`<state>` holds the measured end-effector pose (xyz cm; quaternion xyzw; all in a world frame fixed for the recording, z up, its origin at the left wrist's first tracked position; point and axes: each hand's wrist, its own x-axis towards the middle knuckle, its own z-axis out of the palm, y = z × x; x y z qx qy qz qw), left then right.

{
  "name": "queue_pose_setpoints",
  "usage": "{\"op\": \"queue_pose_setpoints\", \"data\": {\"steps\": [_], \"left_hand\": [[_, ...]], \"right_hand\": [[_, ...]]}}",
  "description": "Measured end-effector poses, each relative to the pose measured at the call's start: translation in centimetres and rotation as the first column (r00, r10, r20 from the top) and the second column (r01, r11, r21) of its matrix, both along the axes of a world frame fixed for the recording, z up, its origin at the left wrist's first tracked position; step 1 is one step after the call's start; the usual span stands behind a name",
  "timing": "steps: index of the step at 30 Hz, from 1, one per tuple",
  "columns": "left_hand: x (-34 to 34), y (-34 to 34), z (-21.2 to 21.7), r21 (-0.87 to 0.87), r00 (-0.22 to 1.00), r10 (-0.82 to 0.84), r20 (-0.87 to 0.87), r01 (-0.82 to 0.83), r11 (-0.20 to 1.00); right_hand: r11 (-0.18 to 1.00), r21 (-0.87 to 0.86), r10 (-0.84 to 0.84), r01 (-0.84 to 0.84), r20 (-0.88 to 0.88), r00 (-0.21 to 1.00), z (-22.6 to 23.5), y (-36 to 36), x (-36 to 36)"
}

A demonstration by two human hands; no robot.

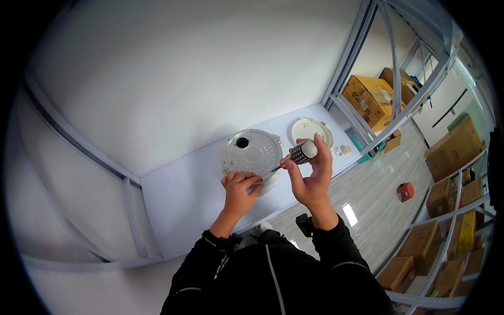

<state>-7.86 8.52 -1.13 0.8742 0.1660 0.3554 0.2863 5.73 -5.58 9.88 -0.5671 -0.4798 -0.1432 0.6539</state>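
Note:
My right hand [312,181] is closed around a stubby screwdriver [303,153] with a black-and-white patterned handle and a pale rounded end. Its dark shaft points left and down, toward the near right rim of a round grey-white cover [257,149]. This cover has a ribbed pattern and a round black spot near its far left edge. My left hand [242,190] grips the cover's near rim with bent fingers; its fingertips are partly hidden. Whether the screwdriver's tip touches anything is too small to tell.
On the white table [178,184], a cream round cover [304,127] lies beyond my right hand, beside small round white parts [342,150]. A metal frame with cardboard boxes [367,100] stands to the right. A red object [405,191] sits on the floor near shelves of boxes [420,245].

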Motion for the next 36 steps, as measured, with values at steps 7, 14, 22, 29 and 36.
{"op": "queue_pose_setpoints", "data": {"steps": [7,14,22,29,36], "left_hand": [[0.0,0.2,0.1,0.062,0.998,-0.049,-0.04,0.051,0.997],[3.3,-4.1,-0.5,0.235,0.976,0.214,0.045,-0.218,0.947],[8.3,-7.7,-0.1,0.334,0.94,0.327,0.096,-0.34,0.879],[11.9,-10.1,0.0,0.334,0.926,0.367,0.094,-0.376,0.864],[13.4,-10.7,0.7,0.147,0.931,0.333,0.152,-0.354,0.924]], "right_hand": [[0.999,0.021,0.036,-0.037,0.064,0.997,0.5,-1.0,1.1],[0.996,0.016,0.081,-0.083,0.088,0.993,0.3,-1.7,4.8],[0.992,0.013,0.128,-0.129,0.033,0.991,0.6,-4.0,10.1],[0.987,0.034,0.156,-0.157,0.036,0.987,0.1,-5.6,13.6],[0.98,0.036,0.195,-0.193,-0.061,0.979,-1.0,-6.8,15.7]]}}
